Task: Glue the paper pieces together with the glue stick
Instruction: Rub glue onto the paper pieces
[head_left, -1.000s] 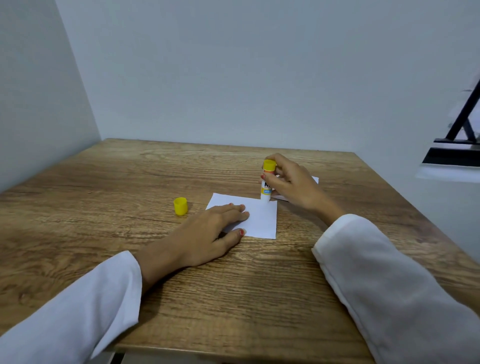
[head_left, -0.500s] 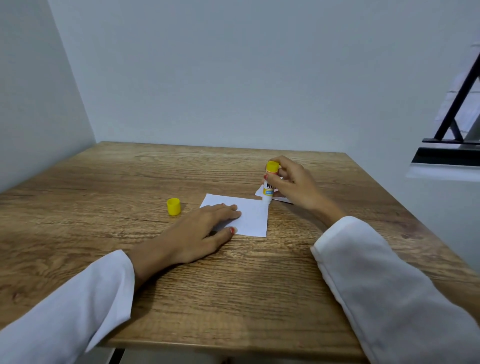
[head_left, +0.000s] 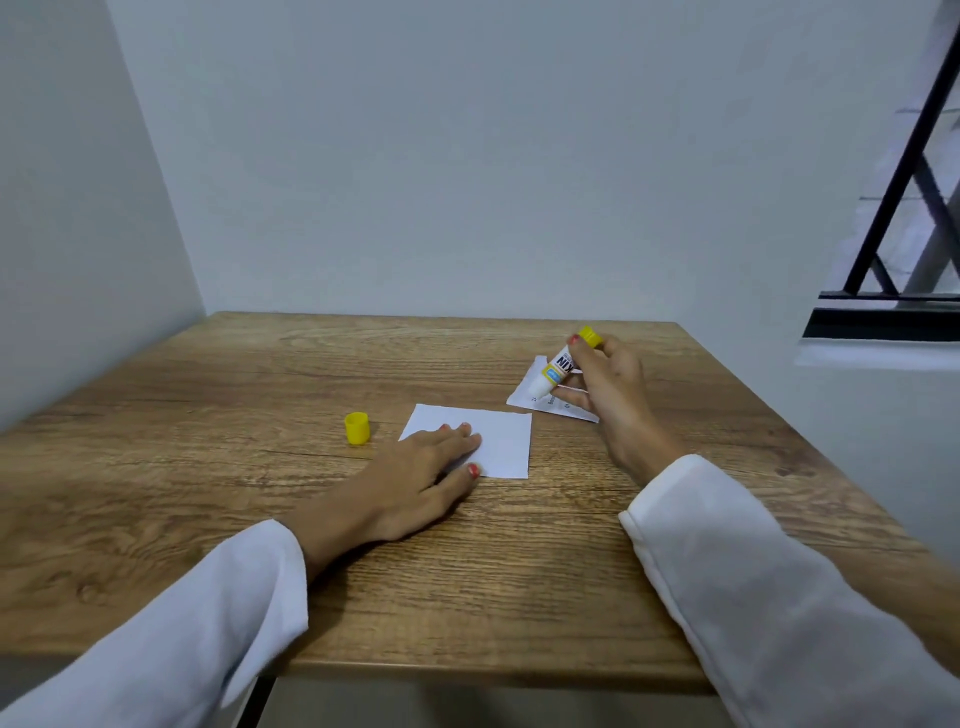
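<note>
Leftmost, a yellow cap (head_left: 356, 428) stands on the wooden worktop (head_left: 208, 467). Beside it, the left hand (head_left: 415, 478) lies flat, fingers straight, pressing a white paper square (head_left: 501, 441). Further right, the right hand (head_left: 608, 389) grips the tilted glue stick (head_left: 558, 369) above a second paper piece (head_left: 530, 397).

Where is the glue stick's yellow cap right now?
In the head view, the yellow cap stands on the wooden table, just left of the white paper under the left hand.
</note>
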